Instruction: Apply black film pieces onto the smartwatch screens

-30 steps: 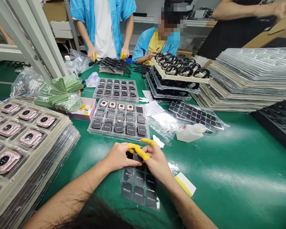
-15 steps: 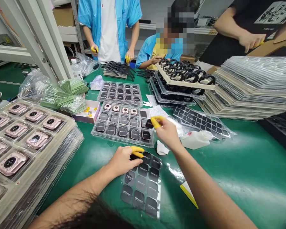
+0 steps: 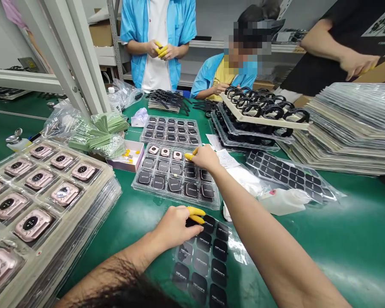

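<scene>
My left hand wears yellow finger cots and grips the upper left part of a clear sheet of black square labels on the table. Ahead, my right hand is closed over the back row of a clear tray, at its right part; what its fingertips hold is hidden. Just left of them, three pink watch cases sit in that row. Black squares fill the pockets in the front rows. Beyond stands a second tray of black squares.
Stacked trays of pink watches rise at left, near green straps and a small box. At right are a white bottle, more label sheets, black strap trays and a tall tray stack. People stand or sit beyond.
My right hand has moved from the tray's right edge to its back row; the black square it held no longer shows in its fingers. The view has shifted. Across the table, a person's hands have come together.
</scene>
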Motion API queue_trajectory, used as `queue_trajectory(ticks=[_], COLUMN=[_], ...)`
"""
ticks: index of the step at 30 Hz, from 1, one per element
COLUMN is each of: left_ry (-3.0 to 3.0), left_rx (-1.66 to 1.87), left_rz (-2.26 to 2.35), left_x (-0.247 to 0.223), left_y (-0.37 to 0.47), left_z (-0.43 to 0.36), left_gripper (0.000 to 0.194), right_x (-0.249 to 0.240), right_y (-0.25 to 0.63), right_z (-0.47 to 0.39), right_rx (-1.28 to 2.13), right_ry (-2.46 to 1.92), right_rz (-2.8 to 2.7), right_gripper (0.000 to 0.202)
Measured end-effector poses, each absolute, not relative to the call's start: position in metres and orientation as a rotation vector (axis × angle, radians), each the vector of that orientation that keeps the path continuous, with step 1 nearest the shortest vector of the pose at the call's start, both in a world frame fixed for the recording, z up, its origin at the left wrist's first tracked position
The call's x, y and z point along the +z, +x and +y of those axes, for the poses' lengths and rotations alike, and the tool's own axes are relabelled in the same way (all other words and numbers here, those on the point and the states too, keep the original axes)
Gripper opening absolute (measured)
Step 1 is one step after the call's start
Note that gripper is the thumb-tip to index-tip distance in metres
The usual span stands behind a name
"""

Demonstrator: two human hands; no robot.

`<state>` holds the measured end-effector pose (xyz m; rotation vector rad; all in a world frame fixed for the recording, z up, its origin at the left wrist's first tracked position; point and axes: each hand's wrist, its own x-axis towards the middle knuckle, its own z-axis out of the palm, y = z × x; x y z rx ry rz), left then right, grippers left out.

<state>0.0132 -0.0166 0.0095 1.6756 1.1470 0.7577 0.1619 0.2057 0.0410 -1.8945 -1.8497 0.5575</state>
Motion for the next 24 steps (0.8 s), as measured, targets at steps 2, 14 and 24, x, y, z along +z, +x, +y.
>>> queue_trajectory(ticks=[2, 14, 24], left_ry=[1.672, 1.463, 1.505], left_rx=[0.756, 0.754, 0.715], left_rz=[1.141, 1.228, 1.295], left_x=[0.009, 0.022, 0.022], left_y=[0.013, 0.012, 0.015], left_z=[-0.016, -0.015, -0.015], left_gripper=[0.033, 0.075, 0.038], right_x=[0.046, 0.023, 0.007], right_y=[0.158, 0.2, 0.269], right_z=[0.204, -0.008, 0.006], right_rx=[0.661, 1.239, 0.405], right_ry=[-1.848, -1.424, -1.799], right_rz=[-1.778, -1.153, -1.453], right_gripper=[0.022, 0.06, 0.039])
